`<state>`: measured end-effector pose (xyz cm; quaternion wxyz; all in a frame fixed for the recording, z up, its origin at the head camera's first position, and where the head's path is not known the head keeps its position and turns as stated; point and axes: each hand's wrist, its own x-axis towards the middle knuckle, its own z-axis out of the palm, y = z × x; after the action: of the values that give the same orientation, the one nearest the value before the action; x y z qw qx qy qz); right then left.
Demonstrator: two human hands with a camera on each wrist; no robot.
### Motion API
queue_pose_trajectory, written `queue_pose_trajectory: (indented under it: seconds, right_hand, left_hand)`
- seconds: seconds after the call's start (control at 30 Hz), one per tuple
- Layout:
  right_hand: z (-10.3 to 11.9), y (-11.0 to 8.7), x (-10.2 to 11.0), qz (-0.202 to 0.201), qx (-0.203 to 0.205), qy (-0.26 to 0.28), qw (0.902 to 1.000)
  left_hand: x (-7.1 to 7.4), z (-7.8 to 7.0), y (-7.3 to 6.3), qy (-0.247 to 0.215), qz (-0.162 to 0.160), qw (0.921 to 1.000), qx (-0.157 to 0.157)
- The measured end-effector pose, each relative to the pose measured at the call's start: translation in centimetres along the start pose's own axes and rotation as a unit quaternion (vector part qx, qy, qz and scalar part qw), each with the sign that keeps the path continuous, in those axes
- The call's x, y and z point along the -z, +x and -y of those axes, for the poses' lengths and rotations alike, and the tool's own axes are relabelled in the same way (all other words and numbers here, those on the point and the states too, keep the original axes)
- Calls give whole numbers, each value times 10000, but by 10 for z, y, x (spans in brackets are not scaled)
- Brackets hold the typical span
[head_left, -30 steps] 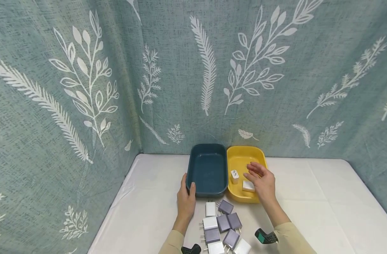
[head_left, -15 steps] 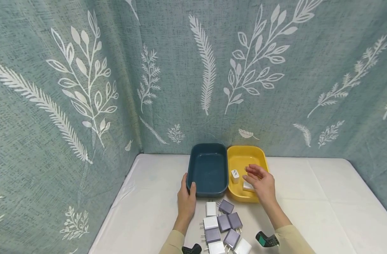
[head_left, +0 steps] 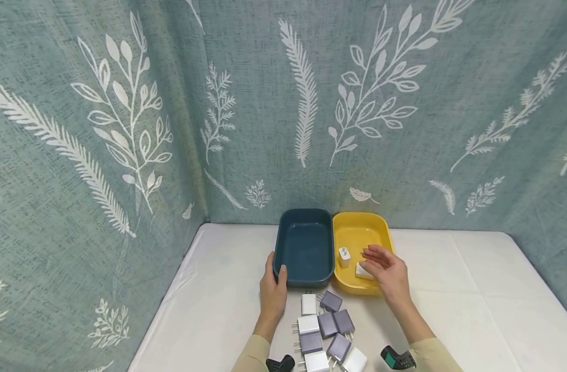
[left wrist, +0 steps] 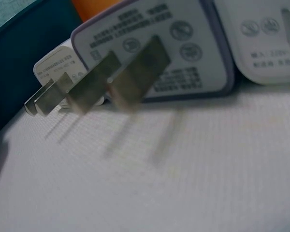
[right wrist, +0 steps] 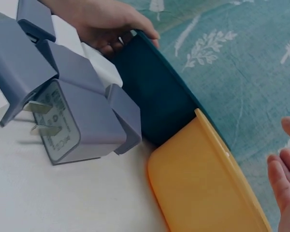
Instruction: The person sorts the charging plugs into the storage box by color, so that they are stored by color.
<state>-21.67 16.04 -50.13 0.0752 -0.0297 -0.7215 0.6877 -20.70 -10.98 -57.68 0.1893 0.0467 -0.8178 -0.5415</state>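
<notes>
One white charger (left wrist: 261,43) reads "220V". Left hand (head_left: 272,295) grips blue tray (head_left: 306,283) at eight o'clock; right hand (head_left: 391,276) hovers, thumb and fingers apart.

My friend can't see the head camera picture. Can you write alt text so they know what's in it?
A person's right hand hovers over a yellow tray where two white blocks show, while their left hand touches the blue tray beside it. Purple plugs and white plugs lie nearer on a white table, with a leafy blue-green curtain behind.
</notes>
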Motion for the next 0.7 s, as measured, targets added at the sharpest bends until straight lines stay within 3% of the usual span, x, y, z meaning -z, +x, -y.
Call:
queue_pose_trajectory:
  seconds: [0.37, 0.7]
  right_hand:
    - [-4, -15, 7, 438, 258, 227, 9985]
    - [-12, -27, 10, 844, 739, 412, 9928]
  left_hand:
    - [0, -3, -1, -29, 51, 10000, 43]
    - [1, -6, 0, -43, 61, 10000, 15]
